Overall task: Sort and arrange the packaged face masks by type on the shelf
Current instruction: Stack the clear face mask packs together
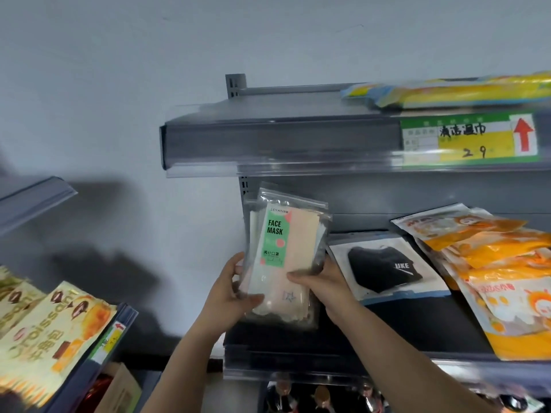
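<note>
Now both hands hold the face mask pack (284, 251) upright above the shelf (387, 326). Left hand (235, 289) and right hand (323, 280) each pinch its bottom edge, beside a black mask pack (384, 268)

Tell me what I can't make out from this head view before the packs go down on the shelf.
- Number of clear FACE MASK packs: overlapped, gripped by left hand and right hand.
- Orange mask packs: cut off by the right edge.
- Black mask pack: near corner hidden behind the right hand.
- Yellow packs on the upper shelf: motion-blurred, print unreadable.
- Price label: small print too blurred.
</note>
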The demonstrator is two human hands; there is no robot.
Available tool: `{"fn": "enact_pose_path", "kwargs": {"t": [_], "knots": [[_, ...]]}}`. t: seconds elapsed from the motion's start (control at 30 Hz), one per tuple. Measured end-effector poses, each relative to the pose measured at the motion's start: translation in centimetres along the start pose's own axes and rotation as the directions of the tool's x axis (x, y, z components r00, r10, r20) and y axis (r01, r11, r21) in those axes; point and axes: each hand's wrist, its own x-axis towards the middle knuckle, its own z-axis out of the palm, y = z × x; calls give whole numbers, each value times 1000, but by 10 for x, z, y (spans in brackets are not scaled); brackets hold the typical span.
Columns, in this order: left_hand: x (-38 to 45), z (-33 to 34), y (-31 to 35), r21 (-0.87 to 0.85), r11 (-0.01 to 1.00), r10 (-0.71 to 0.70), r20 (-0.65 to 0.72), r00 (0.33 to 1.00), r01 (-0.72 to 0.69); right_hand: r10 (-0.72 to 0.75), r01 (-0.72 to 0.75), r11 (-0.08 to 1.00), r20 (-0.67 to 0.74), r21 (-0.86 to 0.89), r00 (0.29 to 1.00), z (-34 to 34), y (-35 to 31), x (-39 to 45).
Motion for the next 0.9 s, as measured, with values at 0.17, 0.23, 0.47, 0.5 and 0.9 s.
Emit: {"fn": "enact_pose_path", "kwargs": {"t": [0.17,0.23,0.47,0.5,0.9], "knots": [[-4,0,4,54,997,64,-7,998,-64,-202,202,979,-27,-7,979,4,-9,-7],[-3,6,9,37,995,97,-21,995,-96,-269,266,960,-23,-84,963,2,-15,-10],[5,17,24,-94,967,214,-202,956,-236,-375,396,893,133,-215,917,-5,-29,-18],[4,17,23,-103,964,221,-207,953,-246,-377,399,891,140,-216,916,-6,-28,-20],[-4,24,51,-224,910,295,-245,924,-350,-471,478,877,109,-48,875,-17,-34,-29]]}}
